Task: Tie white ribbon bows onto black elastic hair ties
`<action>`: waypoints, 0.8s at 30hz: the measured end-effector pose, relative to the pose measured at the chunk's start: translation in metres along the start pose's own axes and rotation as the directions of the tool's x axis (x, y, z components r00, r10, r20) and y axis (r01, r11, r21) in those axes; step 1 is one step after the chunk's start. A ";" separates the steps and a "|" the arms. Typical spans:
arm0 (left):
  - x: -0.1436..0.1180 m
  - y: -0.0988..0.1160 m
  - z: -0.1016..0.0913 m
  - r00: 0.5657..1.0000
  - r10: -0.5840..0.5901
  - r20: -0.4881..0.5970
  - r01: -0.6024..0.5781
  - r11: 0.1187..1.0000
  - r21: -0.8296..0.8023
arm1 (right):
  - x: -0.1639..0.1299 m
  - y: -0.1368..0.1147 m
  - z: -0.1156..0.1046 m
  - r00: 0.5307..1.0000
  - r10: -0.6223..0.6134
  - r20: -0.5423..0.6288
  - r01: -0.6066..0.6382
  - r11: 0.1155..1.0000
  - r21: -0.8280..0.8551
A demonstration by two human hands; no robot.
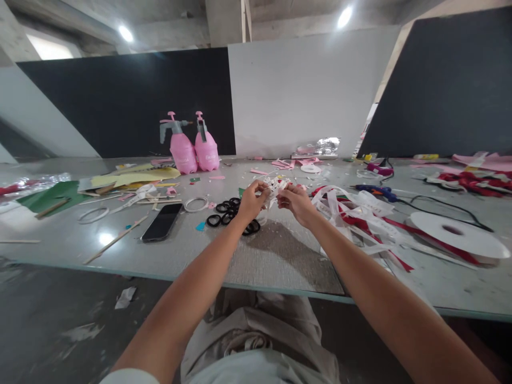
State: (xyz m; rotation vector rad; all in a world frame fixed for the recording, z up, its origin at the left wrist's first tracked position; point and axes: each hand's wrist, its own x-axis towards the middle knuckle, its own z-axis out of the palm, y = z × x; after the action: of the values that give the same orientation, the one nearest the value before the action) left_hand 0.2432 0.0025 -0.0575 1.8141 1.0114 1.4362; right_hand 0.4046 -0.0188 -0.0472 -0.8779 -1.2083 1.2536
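Note:
Over the table's middle, my left hand (253, 200) and my right hand (296, 202) are close together, fingers pinched on a bunched white ribbon (276, 184) with small red and yellow spots. Its exact shape is partly hidden by my fingers. Just left of and below my left hand lies a pile of black hair ties (227, 212). Beside my right hand spreads a heap of loose white and red ribbons (352, 210).
A phone (163, 223) and a white ring (196, 204) lie to the left. Two pink spray bottles (184, 153) stand at the back. On the right are a blue glue gun (376, 191) with a black cord and a large white spool (460, 234). The table edge (280, 291) runs in front.

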 end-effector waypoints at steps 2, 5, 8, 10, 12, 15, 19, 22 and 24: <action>0.000 0.001 0.000 0.999 -0.040 0.014 0.040 0.999 -0.027 | -0.001 0.000 0.001 1.000 0.020 0.010 -0.020 1.000 -0.004; -0.001 0.002 -0.001 0.998 -0.039 0.046 0.042 0.998 -0.055 | -0.002 0.002 0.004 1.000 0.028 0.010 -0.027 0.998 -0.061; 0.000 0.002 -0.001 0.999 -0.023 0.045 0.026 0.997 -0.072 | -0.001 0.005 0.006 0.999 0.000 0.052 0.008 0.988 -0.154; 0.002 0.002 -0.001 1.000 -0.022 0.020 0.023 0.995 -0.098 | 0.001 0.007 0.005 0.999 -0.016 0.052 0.025 0.984 -0.178; 0.003 0.002 0.000 1.000 -0.025 0.008 0.026 0.991 -0.134 | 0.004 0.009 0.003 0.999 -0.029 0.014 0.031 0.987 -0.157; 0.004 0.003 0.001 0.995 -0.012 0.099 0.025 0.991 -0.128 | 0.008 0.011 0.000 0.996 -0.057 -0.061 0.049 0.990 -0.129; 0.003 0.001 0.002 0.985 0.015 0.172 -0.008 0.999 -0.041 | 0.007 0.009 0.001 0.984 -0.108 -0.142 0.089 0.987 -0.134; 0.004 -0.003 0.001 0.991 -0.014 0.131 0.017 1.000 -0.020 | 0.005 0.007 0.003 0.987 -0.061 -0.149 0.052 0.997 -0.065; 0.006 -0.005 0.000 0.994 -0.026 0.110 0.028 1.000 -0.013 | 0.005 0.007 0.001 0.983 -0.006 -0.182 -0.001 0.999 -0.038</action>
State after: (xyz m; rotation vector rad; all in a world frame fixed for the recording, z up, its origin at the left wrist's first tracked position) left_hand 0.2424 0.0105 -0.0589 1.8409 0.9643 1.3094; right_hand 0.4012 -0.0131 -0.0527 -0.9966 -1.0901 1.1252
